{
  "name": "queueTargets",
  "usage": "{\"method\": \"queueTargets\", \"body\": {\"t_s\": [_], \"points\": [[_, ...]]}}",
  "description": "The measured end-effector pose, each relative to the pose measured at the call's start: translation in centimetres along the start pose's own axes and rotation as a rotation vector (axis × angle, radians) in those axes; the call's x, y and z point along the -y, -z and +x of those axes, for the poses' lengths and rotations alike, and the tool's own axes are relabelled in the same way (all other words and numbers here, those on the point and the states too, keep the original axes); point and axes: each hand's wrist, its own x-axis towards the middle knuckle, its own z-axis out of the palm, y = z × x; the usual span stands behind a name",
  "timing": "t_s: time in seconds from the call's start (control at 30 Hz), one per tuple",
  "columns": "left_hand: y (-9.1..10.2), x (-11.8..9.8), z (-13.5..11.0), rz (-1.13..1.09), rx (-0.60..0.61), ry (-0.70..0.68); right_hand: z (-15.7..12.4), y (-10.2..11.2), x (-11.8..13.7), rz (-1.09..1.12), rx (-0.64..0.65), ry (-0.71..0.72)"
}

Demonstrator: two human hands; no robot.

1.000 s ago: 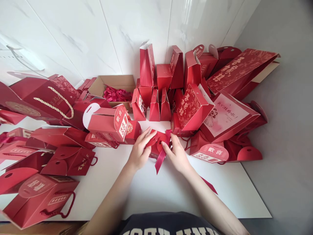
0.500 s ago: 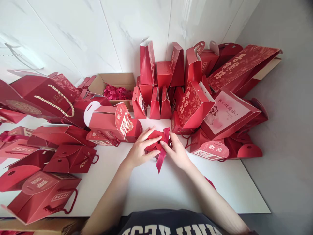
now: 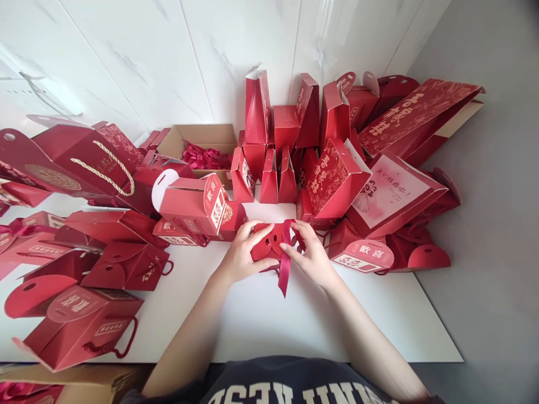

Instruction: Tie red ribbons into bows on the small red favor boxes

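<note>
A small red gift box point(image 3: 266, 242) sits on the white table in front of me, its top flaps with round holes facing up. My left hand point(image 3: 242, 255) is closed round the box's left side, thumb along the near edge and fingers over the far edge. At the right side of the box, my right hand point(image 3: 310, 255) pinches a dark pink ribbon point(image 3: 284, 275) between thumb and fingers. One end of the ribbon hangs down toward me, past the box's near edge. Part of the box's right side is hidden behind the ribbon and right hand.
Red gift boxes point(image 3: 193, 202) crowd the table on the left, back and right. A cardboard box point(image 3: 206, 133) of loose ribbons stands at the back against the marbled wall. Another cardboard box point(image 3: 96, 387) shows at the lower left. The white table point(image 3: 273, 325) meets a grey surface on the right.
My left fingers have drawn back from the box's top to its left side, uncovering the flap holes. My right hand and the ribbon have shifted slightly right.
</note>
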Motion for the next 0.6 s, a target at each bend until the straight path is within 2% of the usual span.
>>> {"method": "queueTargets", "body": {"t_s": [0.1, 0.23, 0.33, 0.4, 0.47, 0.5, 0.53, 0.6], "points": [[0.0, 0.0, -0.1, 0.019, 0.026, -0.015, 0.1, 0.1, 0.0, 0.033, -0.015, -0.030], [-0.4, -0.1, 0.2, 0.080, -0.025, -0.027, 0.2, 0.6, -0.1, 0.117, -0.080, -0.065], [-0.6, -0.8, 0.4, 0.147, -0.134, -0.071, 0.1, 1.2, 0.0, 0.245, -0.114, -0.066], [-0.5, -2.0, 0.5, 0.149, -0.278, -0.088, -0.1, 1.6, 0.5, 0.277, -0.121, -0.033], [-0.2, -3.6, 0.5, 0.043, -0.421, -0.062, -0.3, 2.1, 1.3, 0.246, -0.114, 0.034], [0.0, -4.5, 0.6, -0.065, -0.451, -0.032, -0.4, 2.2, 1.9, 0.218, -0.098, 0.075], [0.3, -5.4, 0.7, -0.216, -0.418, 0.009, -0.6, 2.4, 2.5, 0.188, -0.079, 0.116], [0.8, -6.8, 1.1, -0.593, -0.232, 0.093, -1.0, 2.7, 3.6, 0.135, -0.043, 0.184]]}}
